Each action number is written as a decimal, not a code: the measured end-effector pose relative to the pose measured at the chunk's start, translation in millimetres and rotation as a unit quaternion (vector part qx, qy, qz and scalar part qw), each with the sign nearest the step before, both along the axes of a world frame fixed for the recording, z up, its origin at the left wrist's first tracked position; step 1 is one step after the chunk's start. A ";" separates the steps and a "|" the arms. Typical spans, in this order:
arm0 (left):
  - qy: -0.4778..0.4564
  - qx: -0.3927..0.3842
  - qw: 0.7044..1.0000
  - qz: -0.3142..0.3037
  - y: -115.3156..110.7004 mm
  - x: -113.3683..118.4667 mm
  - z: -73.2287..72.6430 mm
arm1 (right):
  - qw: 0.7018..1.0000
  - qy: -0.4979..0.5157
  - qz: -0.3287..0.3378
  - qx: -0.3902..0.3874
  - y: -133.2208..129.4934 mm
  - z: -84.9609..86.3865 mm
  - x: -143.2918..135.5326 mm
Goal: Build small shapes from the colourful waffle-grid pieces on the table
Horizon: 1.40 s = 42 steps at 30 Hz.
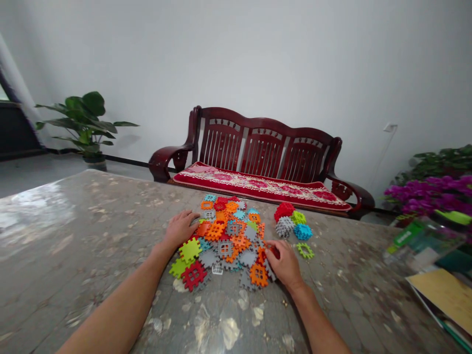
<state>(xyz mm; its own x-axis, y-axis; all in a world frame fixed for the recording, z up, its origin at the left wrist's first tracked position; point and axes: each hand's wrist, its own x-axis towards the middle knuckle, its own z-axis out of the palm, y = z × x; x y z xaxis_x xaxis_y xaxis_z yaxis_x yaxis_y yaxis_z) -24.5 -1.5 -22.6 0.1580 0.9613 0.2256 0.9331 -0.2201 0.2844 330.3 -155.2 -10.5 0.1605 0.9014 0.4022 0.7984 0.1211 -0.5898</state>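
Two bare hands flank a jumble of toothed plastic pieces (225,248) on a grey, flower-patterned bench (92,236). The pile stretches from near the far edge toward the person, with a strip of bench top showing in front of it between the forearms. The widest open stretch runs from the left forearm to the bench's left edge; a narrower one lies right of the right forearm, bounded by a clear container (427,241) and a tan folder (442,292) along the right side.

The pieces, flat squares in orange, grey, red, lime and light blue, overlap at odd angles; some are solid, others pierced like windows. Just right of the pile, near the far edge, red (283,211), grey (285,227), lime (298,218) and blue stacks (303,231) cluster together, a lime frame (305,250) lying flat beside them.

The left hand (181,227), loosely bent, rests against the pile's left side; the right hand (283,260) curls at its right, by red and orange pieces. Whether either grips one cannot be told.
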 end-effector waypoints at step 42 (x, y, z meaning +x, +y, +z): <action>-0.043 -0.094 0.994 -0.040 111.0 44.0 42.5 | 0.990 0.127 0.047 0.042 8.9 -12.3 9.1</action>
